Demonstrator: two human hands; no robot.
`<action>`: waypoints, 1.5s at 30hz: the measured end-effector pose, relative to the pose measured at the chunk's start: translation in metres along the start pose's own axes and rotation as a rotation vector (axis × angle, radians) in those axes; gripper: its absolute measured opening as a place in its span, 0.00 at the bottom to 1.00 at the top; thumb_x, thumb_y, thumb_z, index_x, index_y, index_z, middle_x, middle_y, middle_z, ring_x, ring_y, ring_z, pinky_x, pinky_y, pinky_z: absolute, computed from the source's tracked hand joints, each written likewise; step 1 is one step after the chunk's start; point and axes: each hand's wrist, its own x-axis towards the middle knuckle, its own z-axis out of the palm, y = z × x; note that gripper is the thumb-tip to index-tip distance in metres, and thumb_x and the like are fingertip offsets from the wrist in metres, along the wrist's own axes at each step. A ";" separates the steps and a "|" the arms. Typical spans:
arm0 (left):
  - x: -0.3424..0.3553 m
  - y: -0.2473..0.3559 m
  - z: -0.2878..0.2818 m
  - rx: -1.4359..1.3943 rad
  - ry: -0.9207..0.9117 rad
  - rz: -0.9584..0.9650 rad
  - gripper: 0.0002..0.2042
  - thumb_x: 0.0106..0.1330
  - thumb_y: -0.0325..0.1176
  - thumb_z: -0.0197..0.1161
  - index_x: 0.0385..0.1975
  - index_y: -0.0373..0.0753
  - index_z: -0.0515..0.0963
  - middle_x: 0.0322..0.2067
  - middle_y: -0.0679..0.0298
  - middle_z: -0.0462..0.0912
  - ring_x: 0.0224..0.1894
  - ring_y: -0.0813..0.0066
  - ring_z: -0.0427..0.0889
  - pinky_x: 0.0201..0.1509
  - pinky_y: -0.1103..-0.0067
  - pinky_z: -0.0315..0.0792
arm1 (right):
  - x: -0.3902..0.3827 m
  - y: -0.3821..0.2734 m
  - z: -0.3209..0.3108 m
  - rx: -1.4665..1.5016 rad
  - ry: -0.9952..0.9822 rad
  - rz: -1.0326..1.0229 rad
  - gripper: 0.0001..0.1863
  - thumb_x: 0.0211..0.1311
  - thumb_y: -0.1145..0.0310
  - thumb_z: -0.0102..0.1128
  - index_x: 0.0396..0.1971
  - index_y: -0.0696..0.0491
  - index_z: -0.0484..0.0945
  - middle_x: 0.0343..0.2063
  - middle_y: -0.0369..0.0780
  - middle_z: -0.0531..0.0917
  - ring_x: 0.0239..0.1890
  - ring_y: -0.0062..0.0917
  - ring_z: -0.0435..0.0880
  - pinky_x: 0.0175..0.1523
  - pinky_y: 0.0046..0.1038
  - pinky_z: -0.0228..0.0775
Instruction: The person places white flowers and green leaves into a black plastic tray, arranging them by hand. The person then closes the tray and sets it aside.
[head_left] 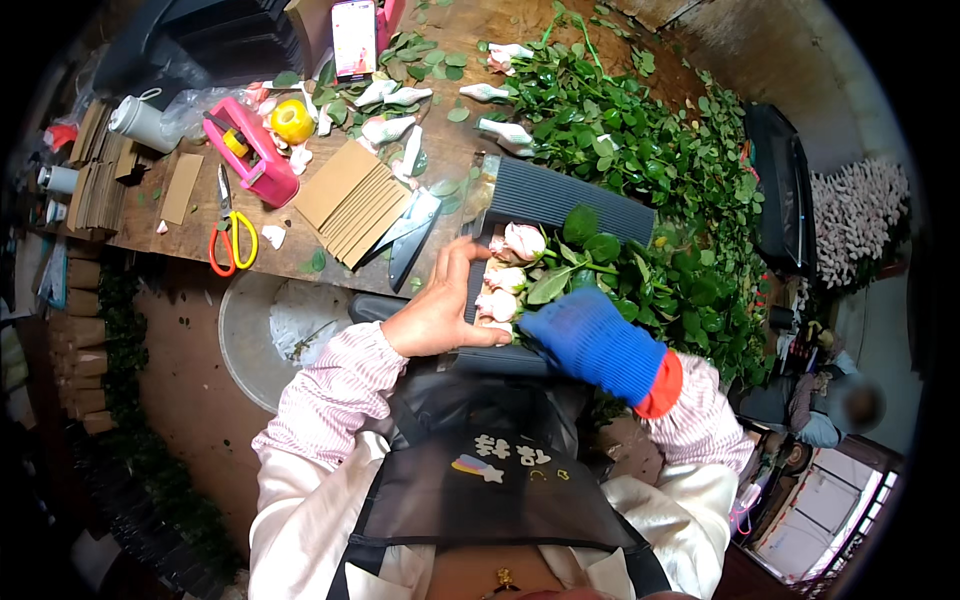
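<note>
A short row of pale pink roses (pixel 524 241) lies in a dark ribbed tray (pixel 570 193), with heads to the left and leafy stems to the right. My bare left hand (pixel 435 308) spans the left end of this row, thumb and fingers spread wide. Its forefinger is near the far bloom, its thumb at the nearest one (pixel 497 304). My right hand (pixel 585 335), in a blue knit glove, is closed at the stem just below the nearest bloom. Its fingertips are partly hidden, and the stem seems to be in them.
Leafy rose stems (pixel 640 130) cover the table's right side; several netted buds (pixel 506 132) lie at their left. Left of the tray are cardboard sheets (pixel 350 195), a dark-handled blade tool (pixel 410 240), scissors (pixel 232 240), a pink basket (pixel 265 165) and a phone (pixel 354 40). A bin (pixel 240 335) stands below.
</note>
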 end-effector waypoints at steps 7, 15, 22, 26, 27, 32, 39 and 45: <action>0.005 0.010 -0.006 0.018 -0.148 -0.084 0.48 0.56 0.49 0.83 0.70 0.41 0.59 0.73 0.33 0.49 0.81 0.29 0.43 0.81 0.51 0.55 | 0.000 -0.011 0.016 0.007 0.240 0.271 0.14 0.63 0.59 0.68 0.46 0.44 0.83 0.31 0.39 0.88 0.32 0.39 0.89 0.36 0.42 0.77; 0.012 -0.002 0.002 -0.071 0.009 -0.011 0.39 0.55 0.46 0.84 0.63 0.42 0.70 0.68 0.41 0.60 0.74 0.36 0.60 0.77 0.56 0.61 | 0.009 -0.010 0.028 -0.166 0.224 0.205 0.12 0.67 0.57 0.65 0.46 0.44 0.83 0.29 0.39 0.87 0.32 0.38 0.89 0.35 0.43 0.76; 0.005 0.002 0.016 -0.063 0.132 -0.010 0.37 0.55 0.40 0.84 0.64 0.42 0.72 0.62 0.50 0.66 0.69 0.53 0.64 0.76 0.65 0.60 | 0.000 -0.002 0.013 0.002 0.324 0.405 0.13 0.67 0.54 0.65 0.43 0.46 0.84 0.25 0.42 0.85 0.28 0.41 0.87 0.34 0.44 0.76; 0.011 0.005 0.013 -0.158 0.105 -0.048 0.31 0.57 0.42 0.83 0.59 0.41 0.78 0.61 0.49 0.69 0.69 0.50 0.65 0.75 0.64 0.62 | 0.007 0.008 0.024 0.048 0.301 0.340 0.11 0.66 0.55 0.64 0.39 0.45 0.86 0.28 0.42 0.87 0.32 0.39 0.89 0.38 0.43 0.78; 0.014 0.005 0.008 -0.122 0.096 -0.074 0.29 0.57 0.44 0.83 0.56 0.41 0.80 0.63 0.47 0.69 0.70 0.47 0.65 0.75 0.61 0.63 | 0.006 0.008 0.025 0.035 0.297 0.339 0.11 0.66 0.55 0.64 0.38 0.45 0.86 0.28 0.42 0.87 0.31 0.39 0.89 0.38 0.43 0.78; 0.018 0.013 0.017 -0.091 0.219 -0.179 0.18 0.59 0.44 0.81 0.46 0.43 0.87 0.60 0.43 0.74 0.67 0.42 0.69 0.73 0.59 0.64 | -0.004 -0.008 0.020 0.090 0.319 0.516 0.13 0.71 0.54 0.62 0.39 0.49 0.84 0.29 0.42 0.88 0.31 0.40 0.89 0.36 0.45 0.78; 0.018 0.006 0.031 -0.210 0.340 -0.140 0.27 0.61 0.40 0.80 0.56 0.35 0.78 0.50 0.55 0.73 0.55 0.63 0.73 0.64 0.70 0.68 | 0.011 0.018 0.041 0.186 0.445 0.508 0.16 0.69 0.52 0.64 0.32 0.51 0.85 0.28 0.44 0.87 0.32 0.42 0.88 0.38 0.44 0.78; 0.022 0.006 0.026 -0.105 0.289 -0.071 0.28 0.63 0.40 0.79 0.61 0.36 0.77 0.58 0.55 0.70 0.63 0.63 0.70 0.69 0.71 0.65 | 0.014 0.016 0.041 0.141 0.465 0.519 0.16 0.66 0.53 0.68 0.28 0.52 0.86 0.26 0.44 0.85 0.29 0.44 0.86 0.36 0.45 0.78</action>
